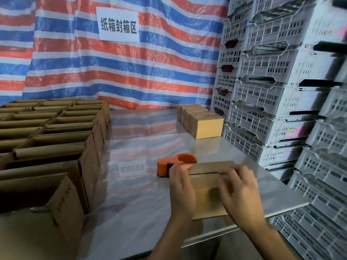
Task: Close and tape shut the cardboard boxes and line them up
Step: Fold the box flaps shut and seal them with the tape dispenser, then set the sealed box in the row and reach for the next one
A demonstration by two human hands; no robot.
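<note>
We have the small box [205, 167] at the table's [139, 186] near edge. Our left hand [181, 186] is on its 9 o'clock end and our right hand [238, 190] on the 3 o'clock end, fingers pressing the flaps, gripping nothing. The seam runs 9-to-3, slit showing, untaped. The tape dispenser [168, 163] is just beyond at 11 o'clock, nearer our left hand. Sealed boxes [205, 125] are lined up at 1 o'clock. In the open cartons [56, 139] at 9 o'clock we cannot make out any contents.

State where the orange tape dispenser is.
In the head view, the tape dispenser lies on the table, just beyond the box, beside the left hand.
</note>
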